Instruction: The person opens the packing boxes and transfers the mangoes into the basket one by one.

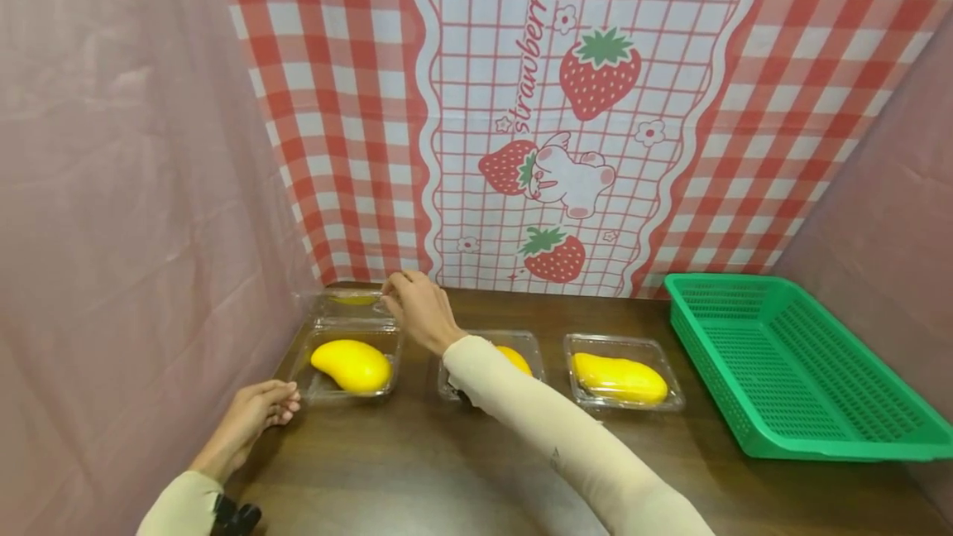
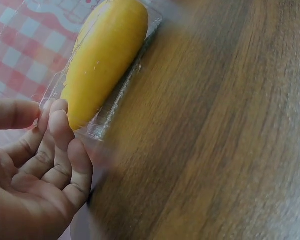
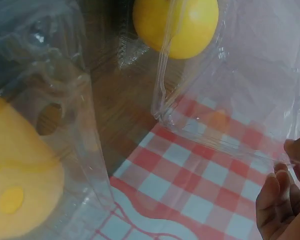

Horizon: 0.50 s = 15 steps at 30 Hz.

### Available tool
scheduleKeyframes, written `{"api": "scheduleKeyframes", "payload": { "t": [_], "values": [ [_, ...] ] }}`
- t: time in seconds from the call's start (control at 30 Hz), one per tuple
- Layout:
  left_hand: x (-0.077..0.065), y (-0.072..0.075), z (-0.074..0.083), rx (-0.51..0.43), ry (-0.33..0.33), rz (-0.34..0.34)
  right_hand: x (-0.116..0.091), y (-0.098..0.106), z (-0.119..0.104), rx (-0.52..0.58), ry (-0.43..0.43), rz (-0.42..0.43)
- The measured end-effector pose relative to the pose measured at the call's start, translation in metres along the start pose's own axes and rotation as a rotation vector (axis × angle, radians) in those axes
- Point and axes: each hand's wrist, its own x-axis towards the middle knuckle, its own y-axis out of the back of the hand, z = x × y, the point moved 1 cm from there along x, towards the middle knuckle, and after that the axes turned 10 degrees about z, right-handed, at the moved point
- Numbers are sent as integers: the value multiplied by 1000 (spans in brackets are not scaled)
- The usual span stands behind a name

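Note:
At the left of the table, a clear plastic box holds one yellow mango. Its clear hinged lid stands raised at the back, by the checked cloth. My right hand reaches across and pinches the lid's corner between thumb and fingertips, as the right wrist view shows. Down at the box's near left corner, my left hand pinches the plastic edge with thumb and forefinger, the other fingers loosely bent. Seen from the left wrist, the mango lies just beyond those fingertips.
Two more clear boxes stand in the row, each with a yellow mango; my right sleeve partly covers the middle box. A green plastic basket is at the right. Strawberry-print cloth hangs behind, pink cloth at the sides.

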Motion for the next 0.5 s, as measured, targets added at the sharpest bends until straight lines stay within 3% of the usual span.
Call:
{"api": "scheduleKeyframes", "payload": {
  "t": [0.33,0.5],
  "values": [
    [0,1,-1,-25,5,5,7,-15,24,139,-354,33],
    [0,3,0,-16,7,2,6,-22,31,140,-495,45]
  ]
}}
